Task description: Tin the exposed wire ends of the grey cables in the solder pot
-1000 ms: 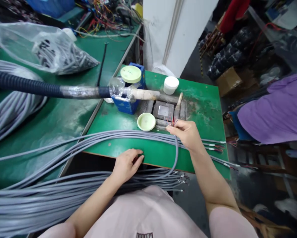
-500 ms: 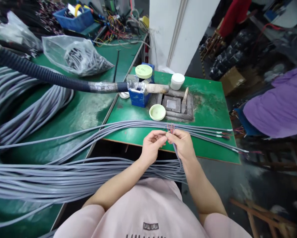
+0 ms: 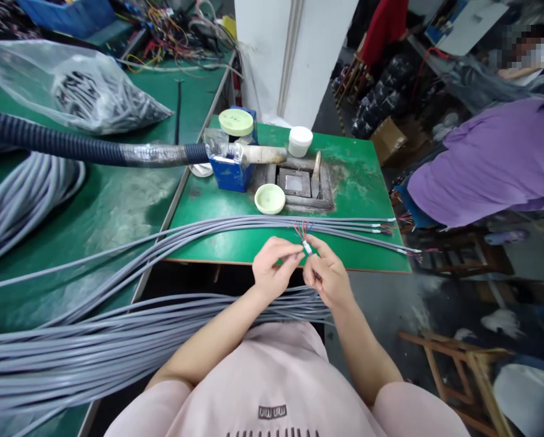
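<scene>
My right hand [image 3: 330,276] is closed around a grey cable end [image 3: 307,247], which has a white band near its tip. From that tip thin red and blue wires [image 3: 301,229] fan out upward. Facing it from the other side is my left hand [image 3: 276,267], thumb and forefinger pinched together close beside the white band; what lies between those fingertips is too small to make out. Just beyond both hands, several grey cables [image 3: 235,224] run across the green table [image 3: 353,182], their stripped ends pointing right.
A pale green bowl [image 3: 270,199] sits beside a dark block with a silvery square [image 3: 295,183]. A ribbed hose [image 3: 94,145] rests over a blue box [image 3: 230,175]. A white tub [image 3: 300,141] stands behind. A co-worker's purple sleeve [image 3: 485,164] is at right.
The view has shifted, so the table sits further left. My right hand has turned, exposing the cable's white band. My left fingertips have moved down from the wires to beside the band.
</scene>
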`<state>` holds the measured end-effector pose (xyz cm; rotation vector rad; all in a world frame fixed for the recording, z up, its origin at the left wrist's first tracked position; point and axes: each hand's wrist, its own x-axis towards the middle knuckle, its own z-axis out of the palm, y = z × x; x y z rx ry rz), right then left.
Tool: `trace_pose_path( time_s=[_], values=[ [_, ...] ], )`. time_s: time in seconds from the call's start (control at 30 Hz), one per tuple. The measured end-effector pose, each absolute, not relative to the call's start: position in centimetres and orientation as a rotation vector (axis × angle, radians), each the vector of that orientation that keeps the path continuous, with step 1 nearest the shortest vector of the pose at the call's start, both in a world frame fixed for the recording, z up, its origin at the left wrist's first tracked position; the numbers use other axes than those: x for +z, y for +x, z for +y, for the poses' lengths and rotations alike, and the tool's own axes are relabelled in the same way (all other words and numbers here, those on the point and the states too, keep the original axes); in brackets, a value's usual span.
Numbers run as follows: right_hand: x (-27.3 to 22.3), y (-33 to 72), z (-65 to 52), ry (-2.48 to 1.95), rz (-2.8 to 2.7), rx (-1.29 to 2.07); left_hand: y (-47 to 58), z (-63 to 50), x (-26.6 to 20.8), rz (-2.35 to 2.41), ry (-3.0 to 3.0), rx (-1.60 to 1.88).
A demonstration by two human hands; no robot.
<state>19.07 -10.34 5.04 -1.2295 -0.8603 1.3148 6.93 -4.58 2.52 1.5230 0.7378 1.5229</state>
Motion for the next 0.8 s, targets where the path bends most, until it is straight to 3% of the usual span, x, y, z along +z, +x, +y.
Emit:
trace_pose_path(
  time_s=[0.33, 0.57, 0.8],
  values=[
    [5.5, 21.1, -11.4, -1.286, -1.063, 1.4, 7.2, -5.4, 3.4, 0.639, 0.932, 0.882],
    [8.9, 22.8, -9.7, -1.414, -1.446, 0.969, 6.4, -6.9, 3.7, 0.564, 0.942, 0.746],
    [9.4, 19.1, -9.1, -1.413, -1.347, 0.626, 6.0, -7.7, 3.5, 0.59, 1.063, 0.861]
  ],
)
